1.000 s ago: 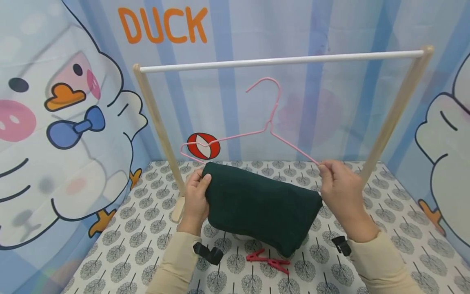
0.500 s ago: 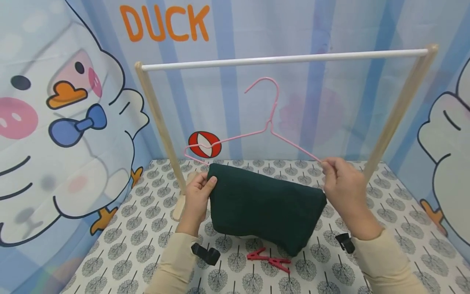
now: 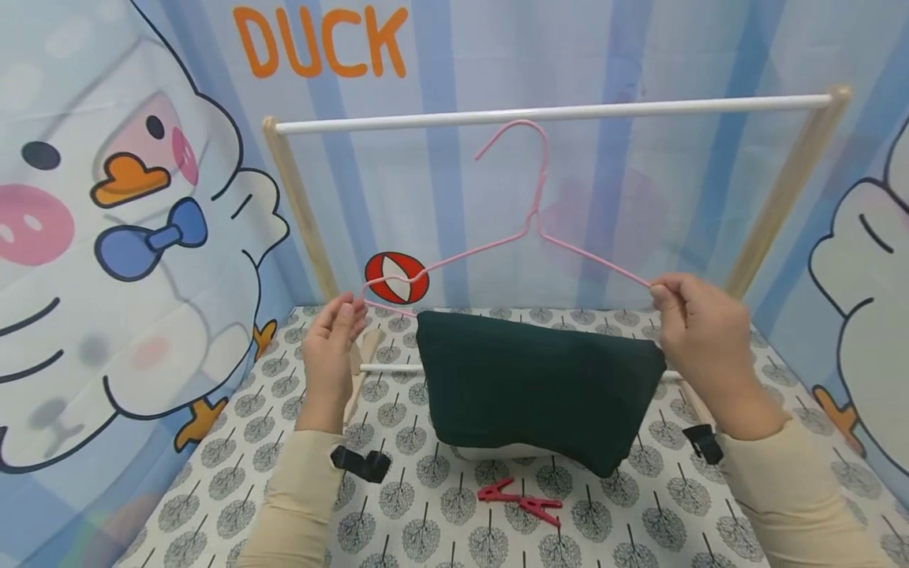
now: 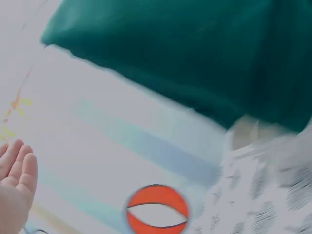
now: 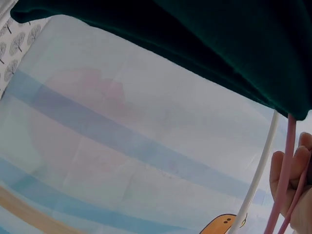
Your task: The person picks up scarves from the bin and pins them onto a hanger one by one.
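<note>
A pink wire hanger (image 3: 592, 257) is held up in the head view, hook at the top. A dark green folded cloth (image 3: 540, 386) hangs over its bottom bar. My right hand (image 3: 699, 339) grips the hanger's right end, beside the cloth. My left hand (image 3: 328, 347) is at the hanger's left corner, clear of the cloth. In the left wrist view the left hand's fingers (image 4: 27, 168) look nearly straight, with nothing between them. Pink wire (image 5: 285, 170) passes by the right hand in the right wrist view.
Behind the hanger stands a rack with a white top rail (image 3: 667, 109) and wooden posts (image 3: 297, 197). A lower white rail (image 3: 387, 368) runs behind the cloth. Red clothespins (image 3: 518, 498) lie on the tree-print tablecloth (image 3: 398, 505). Something whitish (image 3: 504, 451) shows under the cloth.
My left hand has let go of the cloth and moved left to the hanger's corner. The hanger and cloth have risen and shifted right, with the right hand still gripping the wire.
</note>
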Available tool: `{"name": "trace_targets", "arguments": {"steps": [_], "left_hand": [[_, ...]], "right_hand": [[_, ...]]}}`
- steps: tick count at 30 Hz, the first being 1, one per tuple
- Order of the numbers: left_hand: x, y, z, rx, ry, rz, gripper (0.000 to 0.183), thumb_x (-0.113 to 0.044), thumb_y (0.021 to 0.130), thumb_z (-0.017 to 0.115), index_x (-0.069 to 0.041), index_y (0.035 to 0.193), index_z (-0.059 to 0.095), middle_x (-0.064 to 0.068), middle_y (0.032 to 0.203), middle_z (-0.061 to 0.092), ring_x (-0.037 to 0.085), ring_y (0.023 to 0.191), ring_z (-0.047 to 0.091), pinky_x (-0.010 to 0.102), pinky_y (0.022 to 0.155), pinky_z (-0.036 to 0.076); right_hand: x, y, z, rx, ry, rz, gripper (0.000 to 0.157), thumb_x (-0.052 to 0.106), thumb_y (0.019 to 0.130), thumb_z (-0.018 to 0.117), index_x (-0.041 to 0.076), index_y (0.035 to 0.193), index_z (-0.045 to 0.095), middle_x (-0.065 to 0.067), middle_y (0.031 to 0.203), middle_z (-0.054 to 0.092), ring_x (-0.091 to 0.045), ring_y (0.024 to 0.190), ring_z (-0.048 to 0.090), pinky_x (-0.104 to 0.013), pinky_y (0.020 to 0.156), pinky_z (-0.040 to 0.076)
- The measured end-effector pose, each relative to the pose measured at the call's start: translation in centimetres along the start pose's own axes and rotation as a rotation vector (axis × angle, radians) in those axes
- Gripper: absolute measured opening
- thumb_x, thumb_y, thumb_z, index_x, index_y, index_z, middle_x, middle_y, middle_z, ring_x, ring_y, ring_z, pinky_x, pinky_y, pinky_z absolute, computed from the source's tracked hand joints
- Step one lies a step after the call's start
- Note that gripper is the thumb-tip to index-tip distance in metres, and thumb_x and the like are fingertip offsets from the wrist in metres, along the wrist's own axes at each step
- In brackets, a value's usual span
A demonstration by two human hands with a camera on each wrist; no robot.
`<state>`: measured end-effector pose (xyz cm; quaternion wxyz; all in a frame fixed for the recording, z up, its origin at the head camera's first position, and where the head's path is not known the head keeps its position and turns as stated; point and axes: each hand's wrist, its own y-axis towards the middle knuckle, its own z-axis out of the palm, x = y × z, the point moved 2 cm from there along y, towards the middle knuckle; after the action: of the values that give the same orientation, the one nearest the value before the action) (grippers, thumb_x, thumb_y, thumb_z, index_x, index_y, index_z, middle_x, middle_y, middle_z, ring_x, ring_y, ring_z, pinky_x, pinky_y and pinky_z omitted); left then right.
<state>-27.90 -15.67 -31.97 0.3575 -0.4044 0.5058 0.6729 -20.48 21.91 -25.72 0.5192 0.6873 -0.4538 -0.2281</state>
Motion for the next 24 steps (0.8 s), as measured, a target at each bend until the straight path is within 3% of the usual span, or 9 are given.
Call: {"name": "trace_targets", "arguments": {"steps": [3,5,8,10,13,17,21,24], "left_hand": [[-2.1,1.1,-0.6,0.046,0.075,0.068,0.040,-0.023,0.099,0.043,0.003,0.130,0.048,0.015,0.121,0.058,0.016,0.110,0.057,0.032,0.097,0.044],[-3.4,1.8,-0.7,0.114,0.181,0.093,0.042,-0.025,0.099,0.043,0.003,0.131,0.047,0.020,0.127,0.054,0.022,0.115,0.054,0.034,0.100,0.042],[-4.6,2.9,-0.5,0.247,0.357,0.077,0.047,-0.031,0.099,0.043,-0.002,0.135,0.044,0.017,0.131,0.052,0.027,0.120,0.050,0.038,0.104,0.038],[-4.6,3.5,-0.2,0.347,0.401,0.050,0.050,-0.036,0.098,0.043,-0.007,0.138,0.042,0.014,0.134,0.051,0.027,0.122,0.049,0.039,0.105,0.036],[-4.0,4.0,0.3,0.483,0.345,0.035,0.048,-0.037,0.099,0.041,-0.010,0.138,0.043,0.011,0.132,0.053,0.023,0.122,0.051,0.040,0.106,0.035],[-3.0,3.9,1.0,0.629,0.275,0.065,0.044,-0.035,0.099,0.041,-0.009,0.134,0.049,0.006,0.124,0.060,0.014,0.115,0.057,0.039,0.103,0.039],[-2.5,3.3,1.8,0.707,0.252,0.088,0.039,-0.029,0.097,0.047,-0.003,0.124,0.058,0.004,0.112,0.067,0.012,0.105,0.062,0.037,0.095,0.047],[-2.6,3.0,2.2,0.721,0.240,0.105,0.034,-0.023,0.097,0.049,0.003,0.115,0.061,0.000,0.103,0.070,0.012,0.098,0.065,0.035,0.089,0.050]], "right_hand": [[-0.3,0.3,-0.5,0.020,-0.016,0.001,0.005,-0.002,0.083,0.064,-0.007,0.085,0.063,-0.013,0.060,0.056,-0.016,0.048,0.037,-0.025,0.046,0.026],[-0.5,0.3,-0.7,0.029,-0.021,0.008,0.005,-0.001,0.084,0.063,-0.006,0.086,0.063,-0.014,0.062,0.057,-0.017,0.049,0.039,-0.025,0.046,0.026],[-0.9,0.4,-0.8,0.021,-0.004,0.019,0.006,-0.001,0.084,0.064,-0.007,0.086,0.064,-0.016,0.064,0.061,-0.020,0.049,0.043,-0.022,0.048,0.027],[-1.1,0.4,-0.9,0.022,-0.002,0.029,0.007,-0.001,0.084,0.064,-0.007,0.087,0.065,-0.017,0.066,0.062,-0.021,0.049,0.046,-0.020,0.048,0.028],[-1.5,0.5,-1.1,0.023,0.007,0.032,0.007,-0.002,0.084,0.064,-0.007,0.088,0.065,-0.018,0.068,0.063,-0.023,0.052,0.049,-0.019,0.050,0.030],[-1.7,0.6,-1.4,0.027,-0.004,0.001,0.006,-0.003,0.083,0.064,-0.007,0.088,0.065,-0.018,0.068,0.062,-0.021,0.052,0.047,-0.021,0.049,0.030],[-1.7,0.6,-1.4,0.027,-0.012,-0.064,0.006,-0.003,0.084,0.063,-0.007,0.087,0.065,-0.017,0.066,0.061,-0.017,0.047,0.040,-0.024,0.044,0.027],[-1.9,0.4,-1.4,0.018,-0.003,-0.096,0.006,-0.003,0.083,0.063,-0.008,0.086,0.065,-0.017,0.066,0.061,-0.016,0.046,0.037,-0.024,0.043,0.026]]}}
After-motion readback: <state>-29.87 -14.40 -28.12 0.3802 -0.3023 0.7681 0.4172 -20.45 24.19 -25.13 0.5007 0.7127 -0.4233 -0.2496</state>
